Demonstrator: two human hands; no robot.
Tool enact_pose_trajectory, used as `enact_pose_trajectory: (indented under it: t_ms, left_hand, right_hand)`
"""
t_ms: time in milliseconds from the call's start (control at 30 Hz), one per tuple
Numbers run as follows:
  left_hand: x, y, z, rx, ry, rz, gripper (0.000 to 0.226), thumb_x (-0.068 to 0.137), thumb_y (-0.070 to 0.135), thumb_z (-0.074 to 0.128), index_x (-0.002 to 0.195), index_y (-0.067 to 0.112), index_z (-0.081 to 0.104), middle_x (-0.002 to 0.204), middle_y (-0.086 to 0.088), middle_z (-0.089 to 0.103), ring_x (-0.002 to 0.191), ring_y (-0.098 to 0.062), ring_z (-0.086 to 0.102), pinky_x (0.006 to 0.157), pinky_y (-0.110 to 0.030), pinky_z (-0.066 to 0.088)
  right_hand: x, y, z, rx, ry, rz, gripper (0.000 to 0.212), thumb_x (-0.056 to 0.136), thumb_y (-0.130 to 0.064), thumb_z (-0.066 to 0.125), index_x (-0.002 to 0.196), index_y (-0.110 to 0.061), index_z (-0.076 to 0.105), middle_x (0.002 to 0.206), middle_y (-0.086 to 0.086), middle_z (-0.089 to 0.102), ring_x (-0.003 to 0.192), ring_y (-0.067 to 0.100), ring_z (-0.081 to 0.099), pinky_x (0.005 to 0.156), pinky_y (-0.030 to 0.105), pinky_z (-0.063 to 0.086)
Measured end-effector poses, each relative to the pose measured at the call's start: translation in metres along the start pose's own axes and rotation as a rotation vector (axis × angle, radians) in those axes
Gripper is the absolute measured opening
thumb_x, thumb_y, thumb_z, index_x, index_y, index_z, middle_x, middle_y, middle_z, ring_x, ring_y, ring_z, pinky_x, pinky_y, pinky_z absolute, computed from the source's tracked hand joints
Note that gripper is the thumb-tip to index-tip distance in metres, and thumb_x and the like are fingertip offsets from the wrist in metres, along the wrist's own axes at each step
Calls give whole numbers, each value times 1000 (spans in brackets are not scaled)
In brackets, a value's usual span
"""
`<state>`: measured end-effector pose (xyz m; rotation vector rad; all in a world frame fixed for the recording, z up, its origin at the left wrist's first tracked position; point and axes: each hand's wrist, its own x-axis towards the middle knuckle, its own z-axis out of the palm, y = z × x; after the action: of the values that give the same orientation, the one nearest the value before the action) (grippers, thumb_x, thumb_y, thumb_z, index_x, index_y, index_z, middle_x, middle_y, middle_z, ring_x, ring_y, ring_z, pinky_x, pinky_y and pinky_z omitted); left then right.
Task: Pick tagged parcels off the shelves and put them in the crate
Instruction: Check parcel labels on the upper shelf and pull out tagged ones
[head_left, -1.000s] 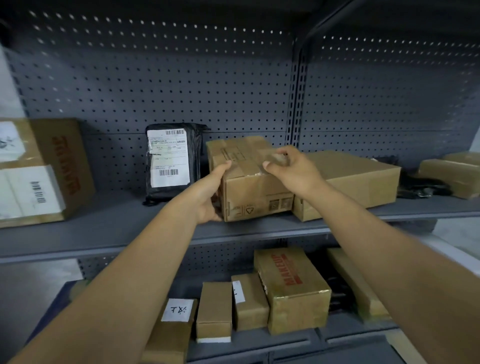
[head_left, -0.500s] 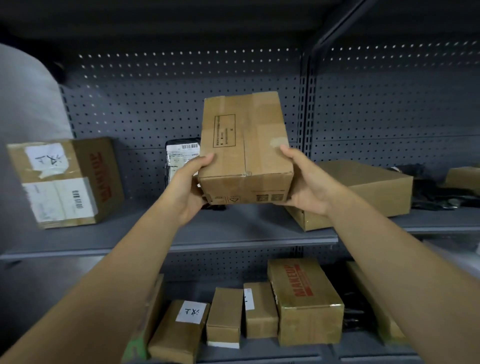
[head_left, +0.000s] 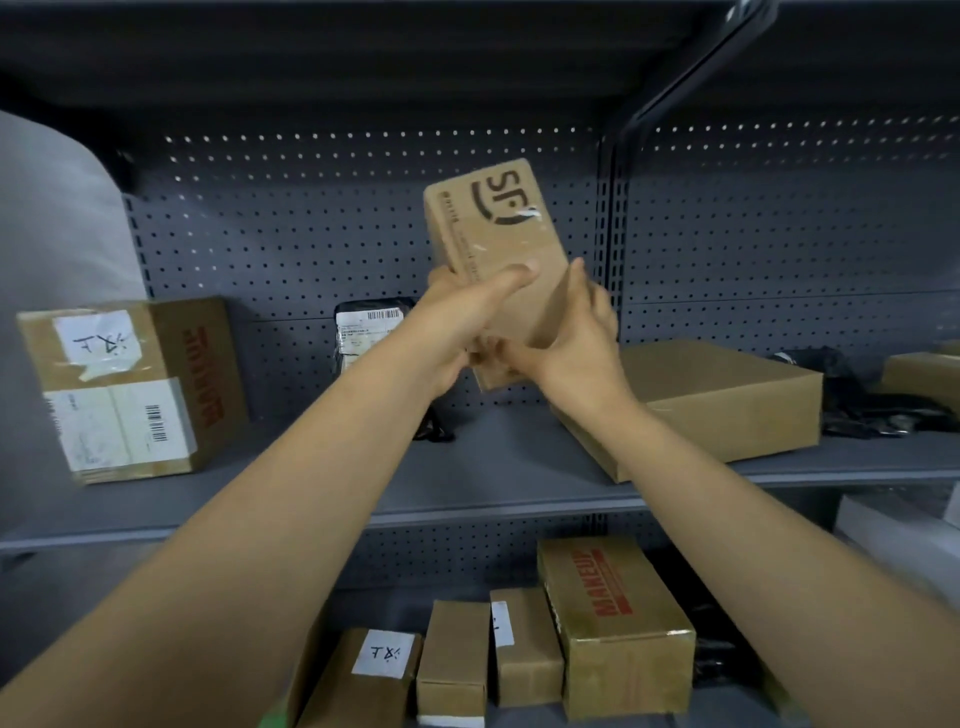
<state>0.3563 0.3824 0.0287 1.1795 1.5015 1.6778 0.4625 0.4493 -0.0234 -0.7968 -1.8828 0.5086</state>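
- Middle shelf (head_left: 498, 483): a bare stretch of board lies at 6 o'clock of the raised SF box (head_left: 493, 244), wide enough for a hand to pass.
- At 9 o'clock of that gap stands a large tagged carton (head_left: 130, 389), with open board between it and the black mailer (head_left: 366, 332) leaning on the pegboard.
- At 3 o'clock a flat brown box (head_left: 727, 400) overhangs the shelf's front edge and closes that side.
- Lower shelf at 6 o'clock: small cartons (head_left: 524, 649) packed side by side beside the MAKEUP box (head_left: 618, 629), no gaps between.
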Motion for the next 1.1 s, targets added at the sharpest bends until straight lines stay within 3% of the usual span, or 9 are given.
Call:
enact_pose_trajectory:
  t_ms: [133,267,333,500,600,700,800,967,1100]
  left_hand:
    - [9,-12,-22,-126,107,-63,133,29,70,88,143,20,39,122,-3,68,104,-25,69,86,-48,58]
    - [16,-34,-27,-226,265,-33,119,53,58,87,147,20,24,124,0,61,105,-20,64,95,-47,53]
    - [18,-39,-32,-279,250,-33,111,50,56,84,143,22,32,120,0,65,104,-21,66,95,-49,52]
    - [13,-40,-52,-274,132,-36,63,80,50,71,134,24,51,119,-1,68,108,-22,66,89,-45,56]
    - [9,-41,-63,-266,42,-46,48,86,51,63,126,24,59,121,-5,67,109,-25,65,79,-41,57]
    - [8,-46,-70,-255,15,-10,53,85,52,65,130,25,58,121,-3,68,109,-25,66,81,-43,58]
    - [8,-57,-81,-121,13,21,77,74,56,73,143,35,44,125,4,66,116,-23,62,85,-48,58]
    - [1,-83,-95,98,-42,-125,112,50,74,80,147,53,27,146,8,50,134,-24,46,106,-61,39]
    - [-3,-101,-109,238,-65,-96,105,74,36,84,151,50,15,135,7,54,116,-17,60,90,-47,55]
  right_hand:
    - [-15,-4,-4,116,-105,-202,74,88,-28,68,153,-23,33,156,-6,35,143,11,31,118,32,30]
    - [-21,-14,-6,134,-255,-294,54,91,-15,67,142,-20,53,151,-9,44,137,-4,33,105,-2,19]
    - [-16,-15,-10,224,-305,-250,44,92,-14,64,135,-20,60,145,-10,51,133,-4,40,108,5,26]
    - [7,0,-28,123,-14,10,57,90,-33,66,143,-25,46,147,-3,43,137,16,38,112,29,32]
    - [14,12,-32,239,-210,236,86,78,-61,66,150,-29,32,149,-6,45,133,15,47,109,31,35]
    - [11,20,-29,338,-331,262,64,78,-61,67,132,-30,54,122,-11,67,112,11,63,104,36,47]
    - [3,26,-21,301,-340,216,33,91,-35,67,122,-29,59,111,-12,68,100,6,65,87,20,49]
    - [-19,39,21,330,-282,340,40,90,-17,68,126,-19,52,122,-2,64,115,16,60,102,32,47]
    - [-32,40,50,281,-298,371,54,89,-16,69,135,-15,41,129,3,60,118,19,57,102,32,46]
